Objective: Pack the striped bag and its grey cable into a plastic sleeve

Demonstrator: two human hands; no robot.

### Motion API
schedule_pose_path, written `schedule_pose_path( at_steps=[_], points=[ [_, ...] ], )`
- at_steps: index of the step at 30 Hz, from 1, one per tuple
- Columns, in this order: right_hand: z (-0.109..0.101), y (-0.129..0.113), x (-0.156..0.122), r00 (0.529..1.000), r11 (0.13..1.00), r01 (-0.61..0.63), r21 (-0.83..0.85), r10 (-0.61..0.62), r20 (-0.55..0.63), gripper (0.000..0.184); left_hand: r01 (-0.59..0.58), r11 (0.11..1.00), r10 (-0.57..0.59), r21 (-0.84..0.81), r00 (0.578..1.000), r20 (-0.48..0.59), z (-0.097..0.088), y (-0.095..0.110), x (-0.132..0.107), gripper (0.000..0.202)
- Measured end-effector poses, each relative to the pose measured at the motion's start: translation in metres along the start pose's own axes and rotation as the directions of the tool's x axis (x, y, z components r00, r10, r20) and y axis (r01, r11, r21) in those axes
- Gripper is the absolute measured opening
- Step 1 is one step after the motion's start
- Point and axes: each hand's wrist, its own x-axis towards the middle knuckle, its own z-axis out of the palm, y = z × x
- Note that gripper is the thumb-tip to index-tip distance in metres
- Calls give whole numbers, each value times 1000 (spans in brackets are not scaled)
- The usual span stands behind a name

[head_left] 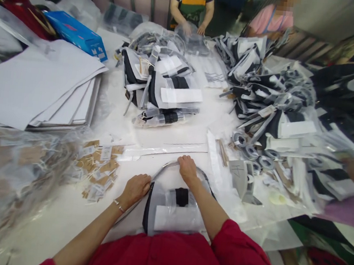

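Observation:
A folded black, white and grey garment in a clear plastic bag lies on the white table right in front of me. My left hand is closed on the bag's left edge near its open top. At the far end of the bag my right hand presses down with fingers curled over the bag's mouth. A strip of clear adhesive tape lies across the table just beyond both hands.
A heap of brown paper tags lies to the left. Stacked white sheets and a blue box sit at far left. Piles of bagged garments and loose garments fill the middle and right. Other people stand across the table and at the right.

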Motion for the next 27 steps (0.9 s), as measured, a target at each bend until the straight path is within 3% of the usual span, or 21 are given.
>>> schedule_pose_path(
  at_steps=[5, 8, 11, 13, 16, 19, 22, 25, 27],
  points=[
    [-8, 54, -12, 994, 998, -60, 0, 59, 91, 16, 37, 999, -36, -40, 999, 28, 0, 1, 1, 17],
    [-9, 83, -34, 967, 978, -207, 5, 204, 154, 17, 40, 998, -37, -52, 998, 43, -4, 3, 3, 17],
    [-3, 98, -56, 907, 928, -372, 16, 360, 217, 20, 42, 998, -38, -53, 997, 66, -7, 2, 1, 17],
    [1, 101, -64, 879, 903, -430, 19, 414, 238, 23, 62, 996, -56, -69, 995, 86, -7, 0, -1, 16],
    [5, 98, -68, 875, 892, -450, 38, 432, 220, 22, 162, 966, -155, -203, 987, 51, -10, -4, -1, 19],
    [2, 92, -67, 891, 900, -433, 55, 418, 175, 20, 212, 866, -255, -452, 966, -34, -13, -5, 7, 21],
    [-6, 86, -68, 907, 905, -416, 91, 405, 117, 18, 191, 772, -263, -607, 964, -31, -13, 4, 24, 39],
    [-23, 78, -71, 937, 922, -337, 190, 349, -31, 20, 149, 771, -240, -619, 968, -66, -15, 19, 41, 57],
    [-40, 71, -74, 934, 925, -239, 295, 302, -190, 24, 119, 768, -226, -629, 970, -93, -22, 27, 46, 52]
  ],
)
